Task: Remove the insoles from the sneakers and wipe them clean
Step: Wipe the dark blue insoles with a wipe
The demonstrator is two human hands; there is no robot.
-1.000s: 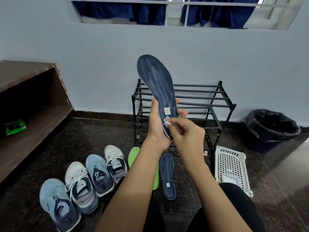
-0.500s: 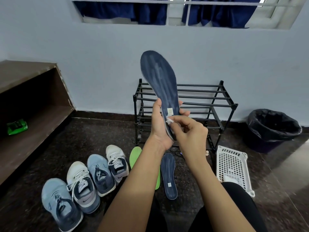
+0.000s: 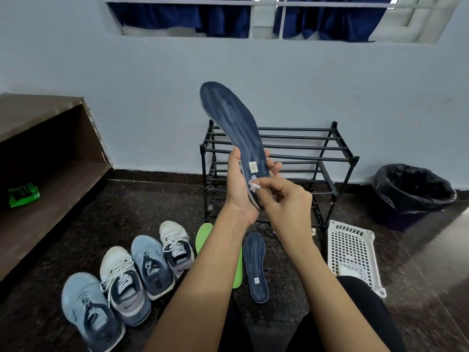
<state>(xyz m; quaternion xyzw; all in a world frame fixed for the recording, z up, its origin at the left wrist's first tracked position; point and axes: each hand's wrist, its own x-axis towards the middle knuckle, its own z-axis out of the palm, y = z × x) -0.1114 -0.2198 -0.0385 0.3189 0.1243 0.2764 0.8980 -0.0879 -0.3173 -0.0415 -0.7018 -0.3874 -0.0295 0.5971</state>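
Observation:
My left hand (image 3: pixel 238 191) grips the heel end of a dark blue insole (image 3: pixel 231 118), held upright with its toe pointing up and left. My right hand (image 3: pixel 284 201) pinches a small white wipe (image 3: pixel 253 186) and presses it against the insole's heel area, just below a small square label. A second dark blue insole (image 3: pixel 256 268) and a green insole (image 3: pixel 204 235) lie on the floor below my arms. Several sneakers, blue and white (image 3: pixel 119 283), stand in a row on the floor at lower left.
A black metal shoe rack (image 3: pixel 317 148) stands against the wall behind my hands. A white perforated basket (image 3: pixel 350 247) lies to the right, a black-lined bin (image 3: pixel 411 191) beyond it. A brown wooden shelf (image 3: pixel 50 174) with a green packet (image 3: pixel 23 194) is at left.
The wipe in my right hand has slid slightly down the insole's heel area. My left hand has tilted the insole's toe further to the left.

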